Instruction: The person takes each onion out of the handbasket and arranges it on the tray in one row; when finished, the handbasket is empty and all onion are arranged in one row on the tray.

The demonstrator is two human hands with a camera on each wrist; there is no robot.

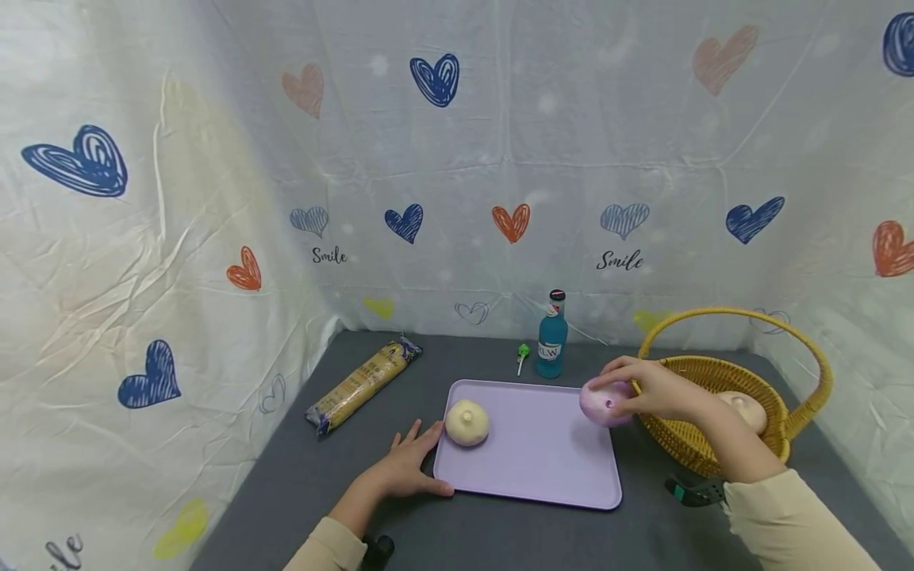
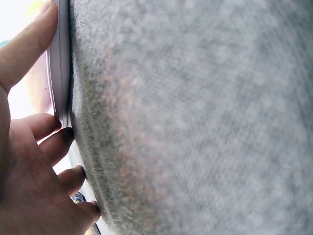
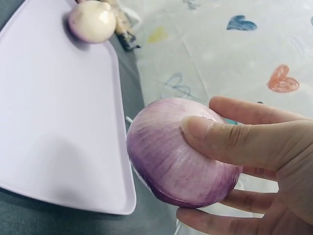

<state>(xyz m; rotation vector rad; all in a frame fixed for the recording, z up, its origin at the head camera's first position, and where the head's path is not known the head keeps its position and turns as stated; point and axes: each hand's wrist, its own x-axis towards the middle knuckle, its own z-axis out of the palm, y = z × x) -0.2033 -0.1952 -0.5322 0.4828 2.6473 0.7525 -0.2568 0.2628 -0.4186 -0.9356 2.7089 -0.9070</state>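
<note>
A purple onion (image 3: 181,152) is gripped between the thumb and fingers of my right hand (image 1: 653,388), held up over the right edge of the lilac tray (image 1: 535,452). My left hand (image 1: 403,466) rests at the tray's left edge, its fingers spread and touching the rim; the left wrist view shows the thumb (image 2: 34,41) along that rim. A pale, round garlic-like bulb (image 1: 467,423) sits on the tray's left part, close to my left fingertips. Another pale bulb (image 1: 744,408) lies in the yellow wicker basket (image 1: 693,369), partly hidden by my right forearm.
Behind the tray stands a blue bottle (image 1: 551,337), with a green lollipop (image 1: 524,354) lying beside it. A long pack of noodles (image 1: 362,386) lies at the back left of the grey table (image 1: 500,527). The basket's tall handle (image 1: 821,373) arches up at the right.
</note>
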